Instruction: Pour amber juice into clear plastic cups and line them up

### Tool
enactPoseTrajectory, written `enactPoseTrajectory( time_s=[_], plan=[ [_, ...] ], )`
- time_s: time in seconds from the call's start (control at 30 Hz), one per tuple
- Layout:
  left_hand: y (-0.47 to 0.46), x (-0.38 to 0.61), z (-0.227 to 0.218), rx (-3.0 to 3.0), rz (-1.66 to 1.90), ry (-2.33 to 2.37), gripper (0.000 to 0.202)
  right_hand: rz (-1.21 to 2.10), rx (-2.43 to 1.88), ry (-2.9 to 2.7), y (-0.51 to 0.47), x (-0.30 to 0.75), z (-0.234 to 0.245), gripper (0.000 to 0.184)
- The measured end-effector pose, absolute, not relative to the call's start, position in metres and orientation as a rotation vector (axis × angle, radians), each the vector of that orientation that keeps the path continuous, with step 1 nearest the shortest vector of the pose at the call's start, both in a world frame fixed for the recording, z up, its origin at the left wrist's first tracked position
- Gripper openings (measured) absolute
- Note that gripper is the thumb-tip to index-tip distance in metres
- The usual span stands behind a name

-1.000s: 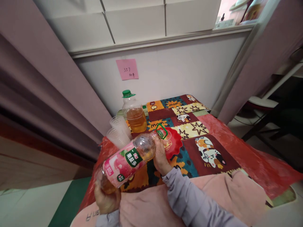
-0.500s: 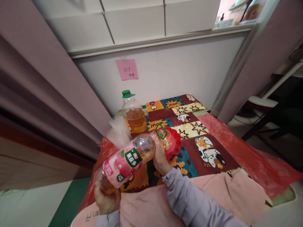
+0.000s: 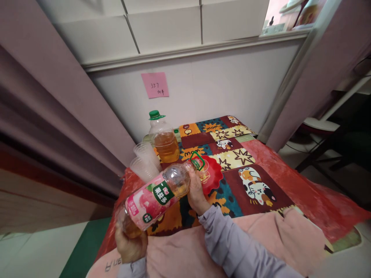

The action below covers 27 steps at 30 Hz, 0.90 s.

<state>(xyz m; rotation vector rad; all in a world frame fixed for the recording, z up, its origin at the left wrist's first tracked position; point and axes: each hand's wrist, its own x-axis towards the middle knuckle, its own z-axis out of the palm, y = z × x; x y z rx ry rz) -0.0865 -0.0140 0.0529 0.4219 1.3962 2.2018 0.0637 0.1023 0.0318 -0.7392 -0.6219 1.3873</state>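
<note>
A large clear juice bottle (image 3: 155,200) with a pink and green label lies tilted across my view, its neck toward the right. My left hand (image 3: 131,244) is closed around its base from below. Near the neck, my right hand (image 3: 197,191) grips it, with a green carry ring (image 3: 197,160) just beyond the fingers. The bottle's mouth is over a clear plastic cup (image 3: 205,169) in a red scalloped dish (image 3: 216,175). Amber liquid shows inside the bottle; how much is in the cup I cannot make out.
Behind, a second bottle (image 3: 165,144) of amber drink stands with a green cap. Clear plastic cups (image 3: 145,166) stand in stacks to its left. Patterned mats (image 3: 255,189) and red plastic sheeting (image 3: 315,189) cover the table. A white wall with a pink note (image 3: 155,85) rises behind it.
</note>
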Motion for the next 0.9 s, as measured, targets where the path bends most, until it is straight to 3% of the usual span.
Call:
enactPoseTrajectory(
  time_s=[0.9],
  plan=[
    [-0.0155,-0.0871,0.0526,0.486,2.201,1.378,0.044,1.456,-0.69,-0.589,0.1048,0.0649,0.0304,0.057]
  ],
)
